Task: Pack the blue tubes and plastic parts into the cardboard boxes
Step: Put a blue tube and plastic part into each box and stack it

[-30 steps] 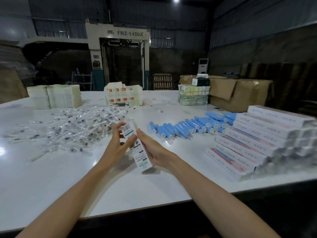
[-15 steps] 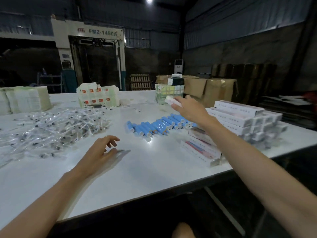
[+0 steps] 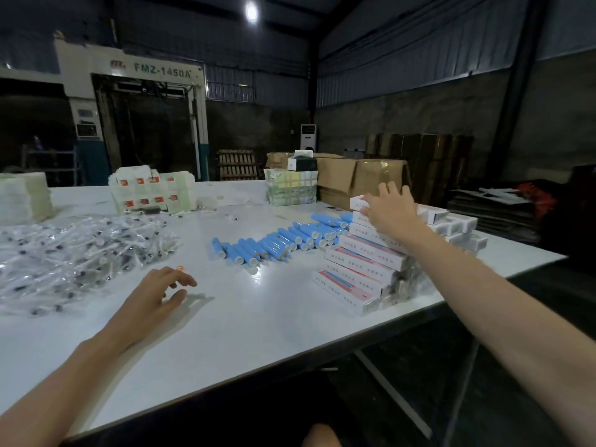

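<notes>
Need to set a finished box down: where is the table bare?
Bare: the near strip of table between the left hand and the stacked boxes, in front of the blue tubes. Crowded: left by the plastic parts, right by the boxes.

Fig. Dim industrial hall. White table (image 3: 258, 317) fills foreground, its surface glossy with lamp reflections. Beyond far edge: tall pale machine marked FMZ-1450A (image 3: 138, 91) with dark opening; slatted wooden pallets (image 3: 237, 165); white floor-standing air conditioner (image 3: 308, 136). Corrugated metal walls (image 3: 419, 53) above bare grey band past right edge. Single round ceiling lamp (image 3: 251, 11) lit. Floor (image 3: 503, 398) dark, detail indistinct.
</notes>
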